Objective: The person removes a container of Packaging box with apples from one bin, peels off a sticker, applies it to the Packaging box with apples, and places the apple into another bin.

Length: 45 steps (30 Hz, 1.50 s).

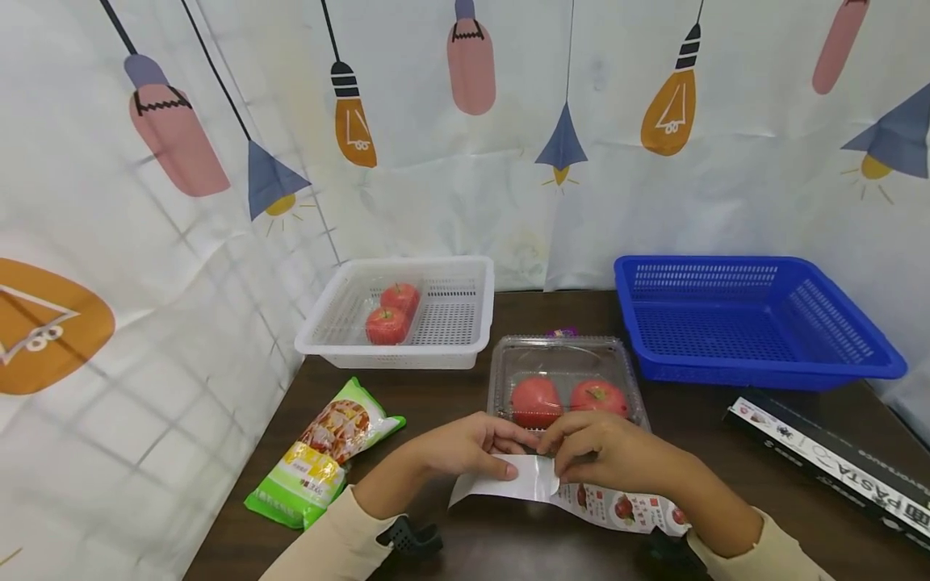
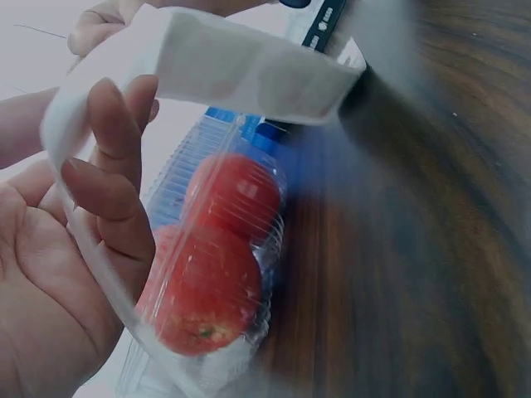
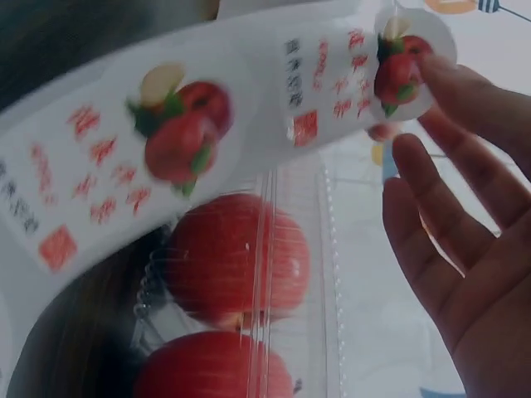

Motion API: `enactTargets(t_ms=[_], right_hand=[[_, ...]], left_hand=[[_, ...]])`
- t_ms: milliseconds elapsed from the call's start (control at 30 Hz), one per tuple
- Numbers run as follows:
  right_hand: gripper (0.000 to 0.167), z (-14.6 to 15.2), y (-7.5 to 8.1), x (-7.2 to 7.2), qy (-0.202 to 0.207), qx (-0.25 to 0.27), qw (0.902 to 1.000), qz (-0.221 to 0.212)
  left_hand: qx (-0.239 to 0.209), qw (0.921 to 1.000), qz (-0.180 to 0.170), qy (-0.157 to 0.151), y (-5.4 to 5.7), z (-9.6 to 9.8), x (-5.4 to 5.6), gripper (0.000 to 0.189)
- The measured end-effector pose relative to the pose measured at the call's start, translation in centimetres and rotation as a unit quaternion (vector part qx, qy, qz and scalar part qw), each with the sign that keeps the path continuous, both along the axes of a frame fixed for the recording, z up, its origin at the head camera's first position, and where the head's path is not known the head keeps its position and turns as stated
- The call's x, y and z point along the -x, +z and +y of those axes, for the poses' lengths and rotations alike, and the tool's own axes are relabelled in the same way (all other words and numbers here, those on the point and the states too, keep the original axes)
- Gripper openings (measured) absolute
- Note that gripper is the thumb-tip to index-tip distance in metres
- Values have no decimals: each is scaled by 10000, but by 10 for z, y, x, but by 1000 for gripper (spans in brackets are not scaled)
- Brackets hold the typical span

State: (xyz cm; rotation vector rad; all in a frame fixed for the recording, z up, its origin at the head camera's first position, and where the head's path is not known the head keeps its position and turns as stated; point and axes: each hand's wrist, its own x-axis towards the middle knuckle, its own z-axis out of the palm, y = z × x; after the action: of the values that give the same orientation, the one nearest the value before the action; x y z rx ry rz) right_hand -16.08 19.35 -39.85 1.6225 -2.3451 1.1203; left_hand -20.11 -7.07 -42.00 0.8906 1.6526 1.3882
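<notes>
A strip of apple stickers stretches between my two hands, with printed apples and red characters along it. Its left stretch shows blank white. My left hand pinches this blank part, the thumb lying on top. My right hand holds the strip further right; in the right wrist view its thumb and finger pinch the edge of a rounded apple sticker. Just beyond my hands stands a clear plastic clamshell box, its lid down over two red apples. My fingers overlap its near edge in the head view.
At the back left, a white basket holds another clear pack of red apples. A blue basket stands at the back right. A green food bag lies left; a long black pasta box lies right.
</notes>
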Motion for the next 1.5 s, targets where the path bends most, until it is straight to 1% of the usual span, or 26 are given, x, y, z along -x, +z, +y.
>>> enactTargets(t_ms=[100, 167, 233, 333, 433, 500, 567, 633, 700, 767, 800, 867, 933, 1000, 1067, 1100, 1133, 1167, 1233, 1333, 1367, 1433, 1500], right_hand=[[14, 4, 0, -3, -134, -128, 9983, -545], [15, 6, -1, -4, -149, -44, 9960, -877], [18, 8, -2, -3, -127, 116, 9941, -1072], [21, 13, -3, -3, -209, 296, 9923, -1183], [19, 18, -3, -4, -587, 259, 9889, -1344], [17, 21, -2, -5, -874, 189, 9845, -1508], [14, 24, -2, -6, -1069, 188, 9801, -1664], [15, 26, -2, -5, -1178, 239, 9791, -1641], [16, 28, -3, -5, -1254, 323, 9784, -1613], [18, 30, -3, -5, -1371, 377, 9775, -1555], [19, 31, -3, -4, -1461, 378, 9766, -1532], [19, 32, -3, -3, -1637, 390, 9742, -1503], [20, 32, -3, -1, -1821, 391, 9721, -1427], [23, 31, -3, 1, -1964, 386, 9701, -1371], [27, 30, -3, 4, -2051, 406, 9684, -1357], [29, 30, -4, 5, -2089, 406, 9678, -1345], [32, 29, -4, 7, -2117, 425, 9672, -1340], [34, 29, -4, 8, -2141, 448, 9666, -1339], [38, 28, -5, 10, -2209, 513, 9650, -1315], [43, 28, -6, 15, -2152, 759, 9628, -1449], [45, 28, -7, 16, -2126, 823, 9624, -1478], [45, 28, -7, 20, -2157, 850, 9606, -1533], [43, 28, -7, 23, -2257, 781, 9585, -1555]], left_hand=[[194, 9998, 95, -41, -2, -4, -2, 42], [266, 9996, 74, -29, -3, -6, -4, 41], [331, 9994, 85, -7, -5, -7, -5, 41], [512, 9986, 144, 26, -9, -9, -8, 40], [701, 9974, 186, 27, -13, -10, -11, 40], [778, 9967, 241, 27, -15, -10, -12, 40], [821, 9962, 303, -16, -17, -10, -14, 41], [859, 9952, 459, -116, -20, -10, -14, 41], [947, 9924, 745, -258, -22, -10, -15, 41], [1084, 9867, 1134, -412, -25, -10, -15, 40], [1177, 9818, 1410, -479, -25, -10, -15, 40], [1394, 9683, 1993, -573, -27, -10, -15, 40], [1592, 9504, 2599, -626, -28, -10, -16, 38], [1762, 9323, 3096, -630, -29, -10, -17, 34], [1846, 9211, 3384, -536, -30, -12, -16, 28], [1864, 9185, 3456, -472, -30, -13, -16, 25], [1864, 9181, 3474, -410, -30, -14, -16, 23], [1844, 9197, 3447, -358, -31, -16, -15, 21], [1789, 9257, 3319, -313, -30, -21, -13, 18], [1718, 9436, 2810, -326, -29, -30, -6, 19], [1700, 9496, 2618, -284, -29, -33, -3, 19], [1670, 9596, 2262, -63, -28, -38, 4, 19], [1638, 9662, 1960, 342, -28, -40, 10, 19]])
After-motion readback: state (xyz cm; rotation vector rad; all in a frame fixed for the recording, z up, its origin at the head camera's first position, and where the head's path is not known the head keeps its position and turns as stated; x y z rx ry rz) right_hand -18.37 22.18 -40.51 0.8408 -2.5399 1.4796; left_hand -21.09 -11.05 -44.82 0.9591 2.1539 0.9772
